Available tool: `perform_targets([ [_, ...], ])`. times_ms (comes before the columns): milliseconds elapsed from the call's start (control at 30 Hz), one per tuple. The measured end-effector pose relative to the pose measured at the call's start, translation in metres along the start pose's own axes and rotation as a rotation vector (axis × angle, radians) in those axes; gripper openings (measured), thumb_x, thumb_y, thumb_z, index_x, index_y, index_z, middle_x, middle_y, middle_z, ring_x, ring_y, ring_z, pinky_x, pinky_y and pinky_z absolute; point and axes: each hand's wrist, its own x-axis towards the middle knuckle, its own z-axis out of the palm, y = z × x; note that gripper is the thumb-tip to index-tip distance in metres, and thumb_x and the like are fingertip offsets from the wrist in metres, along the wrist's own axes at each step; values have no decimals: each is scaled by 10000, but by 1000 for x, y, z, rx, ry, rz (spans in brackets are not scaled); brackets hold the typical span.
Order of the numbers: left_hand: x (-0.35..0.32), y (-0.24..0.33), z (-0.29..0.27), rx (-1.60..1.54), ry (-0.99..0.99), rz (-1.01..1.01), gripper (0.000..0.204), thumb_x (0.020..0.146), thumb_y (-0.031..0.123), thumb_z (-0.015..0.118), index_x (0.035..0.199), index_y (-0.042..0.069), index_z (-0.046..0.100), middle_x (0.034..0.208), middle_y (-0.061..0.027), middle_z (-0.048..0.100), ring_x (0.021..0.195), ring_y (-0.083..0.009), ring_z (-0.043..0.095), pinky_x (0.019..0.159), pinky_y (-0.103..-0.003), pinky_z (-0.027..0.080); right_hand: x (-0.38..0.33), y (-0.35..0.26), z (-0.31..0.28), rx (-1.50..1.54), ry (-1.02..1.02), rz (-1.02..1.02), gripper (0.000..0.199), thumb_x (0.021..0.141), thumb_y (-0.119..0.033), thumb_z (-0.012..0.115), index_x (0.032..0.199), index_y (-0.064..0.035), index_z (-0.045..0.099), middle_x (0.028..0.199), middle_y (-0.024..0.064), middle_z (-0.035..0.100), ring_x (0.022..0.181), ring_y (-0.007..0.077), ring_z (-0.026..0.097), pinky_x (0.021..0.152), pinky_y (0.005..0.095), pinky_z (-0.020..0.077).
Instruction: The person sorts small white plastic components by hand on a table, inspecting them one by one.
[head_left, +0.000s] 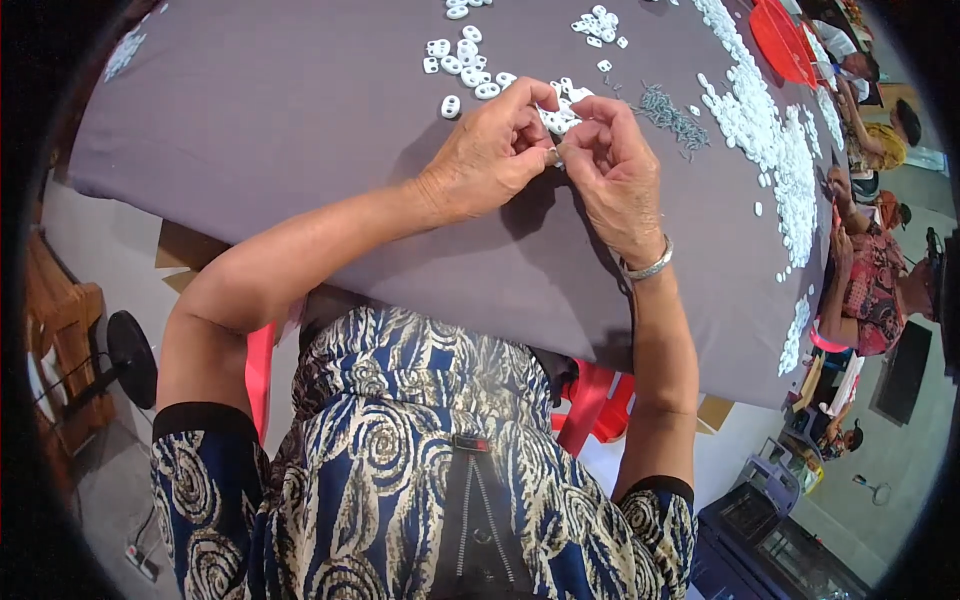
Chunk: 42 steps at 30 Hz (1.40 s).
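Observation:
Over the near middle of the table, my left hand point(490, 150) and my right hand point(615, 165) meet fingertip to fingertip. Both are closed in a pinch on a small white piece point(557, 155), mostly hidden by the fingers. Just behind them lies a small heap of white plastic parts point(562, 118). Oval white parts with two holes point(470, 65) are scattered beyond my left hand. A pile of thin grey screws point(670, 115) lies to the right of my right hand, which has a bracelet point(648, 262) at its wrist.
A grey-brown cloth point(270, 120) covers the table. Along its right side runs a long heap of white parts point(770, 130), with a red basin point(782, 42) at the far end. Several people sit along the right edge. A small white group point(597, 25) lies at the back.

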Motion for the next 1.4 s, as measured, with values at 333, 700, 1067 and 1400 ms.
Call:
perform_targets([
  [333, 2, 1, -1, -10, -35, -31, 287, 866, 8, 574, 1125, 16, 450, 733, -27, 569, 682, -87, 549, 638, -263, 472, 1, -3, -7, 80, -25, 44, 253, 903, 3, 562, 1154, -1, 536, 842, -11, 595, 767, 40, 538, 675, 186, 445],
  [700, 7, 15, -14, -100, 8, -57, 278, 872, 41, 601, 1120, 42, 475, 784, 16, 546, 682, -47, 506, 589, -218, 447, 9, 39, -52, 10, 374, 43, 103, 907, -79, 602, 985, -20, 636, 807, -20, 608, 727, 48, 532, 648, 194, 422],
  [1067, 18, 20, -33, -147, 198, 41, 289, 878, 53, 617, 1137, 35, 490, 838, -4, 562, 672, -36, 510, 522, -189, 435, 9, 24, -34, -351, 116, -148, 73, 815, -12, 655, 887, -6, 647, 769, 34, 602, 672, 111, 554, 628, 245, 456],
  [1400, 12, 20, -28, -82, 229, 80, 257, 868, 52, 623, 1103, 40, 522, 808, 7, 565, 695, -40, 505, 554, -200, 419, 12, 19, -16, -573, 29, -307, 172, 797, -79, 702, 952, -47, 636, 862, 73, 582, 726, 249, 595, 639, 342, 471],
])
